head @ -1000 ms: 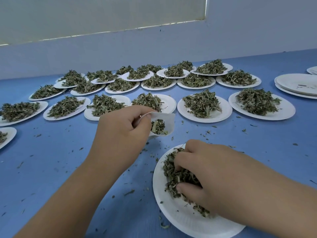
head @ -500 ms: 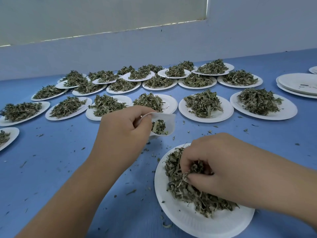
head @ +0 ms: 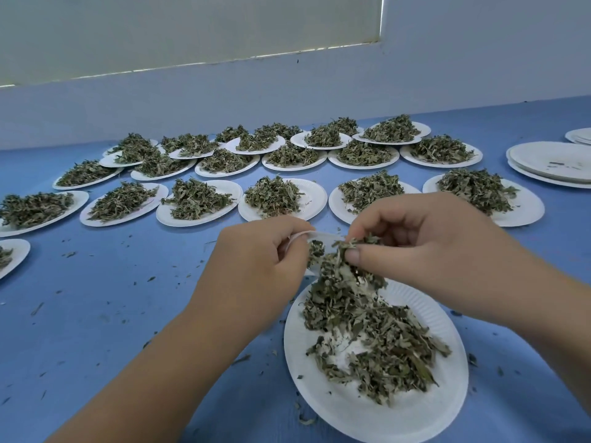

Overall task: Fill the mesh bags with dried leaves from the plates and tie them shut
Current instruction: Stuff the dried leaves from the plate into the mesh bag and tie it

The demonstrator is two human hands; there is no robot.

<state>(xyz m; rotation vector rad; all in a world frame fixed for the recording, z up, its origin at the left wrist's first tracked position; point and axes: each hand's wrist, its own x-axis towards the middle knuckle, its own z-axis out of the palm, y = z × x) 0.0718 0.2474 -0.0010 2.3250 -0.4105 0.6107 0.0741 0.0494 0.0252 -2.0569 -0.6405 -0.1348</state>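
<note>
**Pinch of leaves at the bag mouth**

- Blue table (head: 112,314): scattered with leaf crumbs. Far half carries rows of filled plates (head: 166,215); a stack of empty plates (head: 550,161) sits at far right.
- Near plate (head: 319,394), close in front: a loose heap of dried leaves (head: 383,340) covers its upper and right part.
- Left hand (head: 256,270): above the plate's far-left rim, fingers curled, pinching the white mesh bag (head: 323,238) by its rim.
- Right hand (head: 425,241): thumb and fingers closed on a pinch of leaves (head: 345,251), with a trail hanging down to the heap.
- Key relation: the bag lies just left of the pinch, touching or nearly so, its mouth facing the right hand. The bag's lower part is hidden, so I cannot tell its fill or long axis.
- Judgement: the filling step is in hand; the pinch needs a short push leftward into the mouth. Spillage is likely.
</note>
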